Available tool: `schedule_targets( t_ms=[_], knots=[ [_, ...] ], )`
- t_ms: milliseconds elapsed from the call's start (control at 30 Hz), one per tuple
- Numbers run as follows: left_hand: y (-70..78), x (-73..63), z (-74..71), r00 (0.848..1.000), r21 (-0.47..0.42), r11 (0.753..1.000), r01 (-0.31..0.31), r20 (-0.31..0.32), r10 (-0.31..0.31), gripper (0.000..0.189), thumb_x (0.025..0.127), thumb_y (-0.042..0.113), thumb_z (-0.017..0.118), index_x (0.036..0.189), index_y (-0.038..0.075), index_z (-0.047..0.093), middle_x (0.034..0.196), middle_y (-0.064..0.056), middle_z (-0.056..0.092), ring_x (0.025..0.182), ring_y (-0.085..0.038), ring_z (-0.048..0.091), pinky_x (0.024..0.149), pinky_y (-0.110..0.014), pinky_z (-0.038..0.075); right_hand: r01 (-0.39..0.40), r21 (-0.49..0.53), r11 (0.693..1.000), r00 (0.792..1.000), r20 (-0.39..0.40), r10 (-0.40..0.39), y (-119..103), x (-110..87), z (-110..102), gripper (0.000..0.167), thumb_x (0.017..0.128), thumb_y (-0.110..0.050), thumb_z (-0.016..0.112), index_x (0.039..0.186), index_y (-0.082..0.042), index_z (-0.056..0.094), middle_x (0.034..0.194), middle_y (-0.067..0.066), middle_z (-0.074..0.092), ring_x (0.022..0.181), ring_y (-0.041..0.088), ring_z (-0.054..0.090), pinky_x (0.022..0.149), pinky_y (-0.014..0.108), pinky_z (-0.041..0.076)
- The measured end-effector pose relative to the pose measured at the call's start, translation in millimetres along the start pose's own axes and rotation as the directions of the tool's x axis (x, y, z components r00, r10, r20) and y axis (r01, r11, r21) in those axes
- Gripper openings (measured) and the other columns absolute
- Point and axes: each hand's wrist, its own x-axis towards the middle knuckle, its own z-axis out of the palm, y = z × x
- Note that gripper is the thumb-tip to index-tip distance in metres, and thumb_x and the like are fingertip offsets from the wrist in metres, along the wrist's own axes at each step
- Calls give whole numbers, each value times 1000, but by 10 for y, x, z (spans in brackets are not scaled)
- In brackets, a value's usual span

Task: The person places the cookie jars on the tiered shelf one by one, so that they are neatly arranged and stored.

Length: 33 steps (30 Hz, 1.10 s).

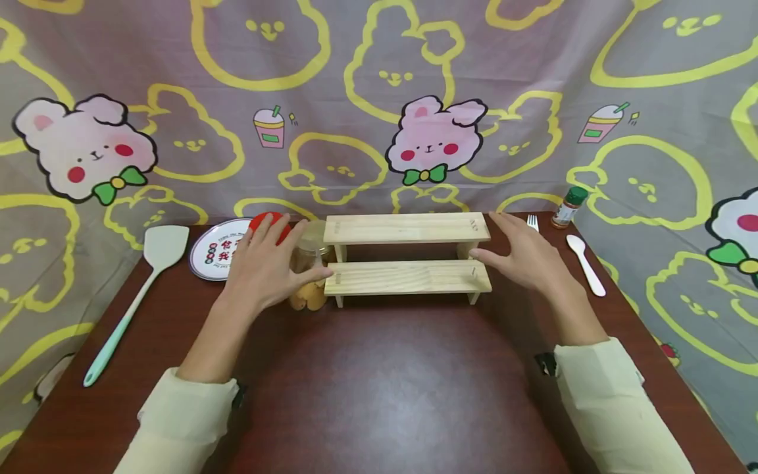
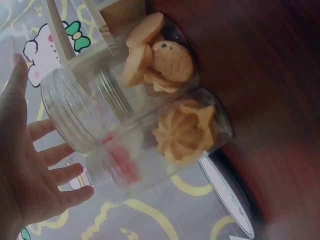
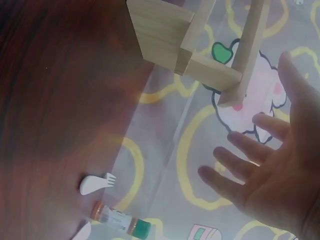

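A two-tier wooden shelf [image 1: 408,278] stands at the back middle of the table. My left hand [image 1: 260,266] hovers with spread fingers at its left end, over clear jars. In the left wrist view one jar [image 2: 70,107] contains round biscuits [image 2: 172,65], and beside it another jar [image 2: 142,162] contains flower-shaped biscuits [image 2: 182,132]. The fingers are close to the jar tops; whether they touch I cannot tell. At the shelf's right end is my right hand [image 1: 527,257], fingers extended and apart, holding nothing; the right wrist view shows a gap between it and the shelf [image 3: 162,30].
On the left lie a spatula [image 1: 166,247] and a white plate [image 1: 201,257] with printed characters, partly behind my left hand. A red round thing [image 1: 266,227] shows between its fingers. To the right are a fork [image 1: 532,222], a green-capped seasoning bottle [image 1: 570,209] and a white spoon [image 1: 586,266].
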Motion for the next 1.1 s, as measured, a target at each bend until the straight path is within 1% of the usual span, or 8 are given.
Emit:
schedule_targets(
  t_ms=[100,233,400,633,767,833,933,1100],
  knots=[
    [-61,-38,2,1000,-5,1000,4,-7,-4,111,76,91,50,158,17,37,160,-18,32,149,-40,20,114,-68,17,10,48,999,1000,-8,-10,20,3,3,93,92,-56,68,158,-1,31,158,25,33,146,44,28,114,62,25],
    [-144,-97,-3,1000,-22,999,29,1,-29,110,77,90,52,158,15,37,159,-19,31,148,-43,22,111,-72,20,-12,136,991,1000,-4,13,26,-3,18,90,94,-49,69,157,1,30,157,26,35,144,44,31,114,62,27],
    [-210,-130,-2,998,-52,997,54,28,-53,110,77,87,57,157,14,38,161,-22,29,145,-50,24,107,-75,24,-39,263,964,999,16,36,13,-18,76,93,95,-47,69,159,1,20,155,29,37,142,45,36,110,62,34],
    [-289,-175,-1,998,-119,991,53,33,-50,115,77,86,58,158,8,35,161,-22,29,146,-47,26,110,-68,27,-43,382,923,999,22,38,26,-21,145,95,95,-41,71,160,1,15,155,29,35,143,44,36,109,61,37],
    [-324,-208,13,996,-207,975,84,43,-76,116,77,81,65,159,7,30,162,-21,28,146,-46,26,111,-69,26,-84,468,880,996,56,66,52,-29,159,99,96,-41,70,161,-1,8,157,29,31,145,44,32,109,62,36],
    [-343,-221,22,996,-253,963,93,33,-88,115,77,77,69,160,7,30,162,-20,29,146,-45,27,110,-69,26,-104,502,859,994,74,77,58,-38,172,100,96,-42,69,162,-3,5,158,29,30,145,44,31,109,62,35],
    [-370,-227,35,996,-304,949,83,10,-84,113,77,71,75,159,6,31,161,-20,30,146,-44,28,112,-67,26,-126,547,828,992,92,90,68,-52,207,101,96,-41,69,162,-5,2,159,28,28,145,43,32,110,62,34],
    [-413,-237,38,997,-380,922,65,0,-71,112,77,58,83,157,1,31,160,-24,30,146,-45,27,111,-68,26,-164,579,798,986,107,125,100,-62,289,101,96,-40,70,163,-6,2,159,28,27,145,43,33,112,60,32]
  ],
)
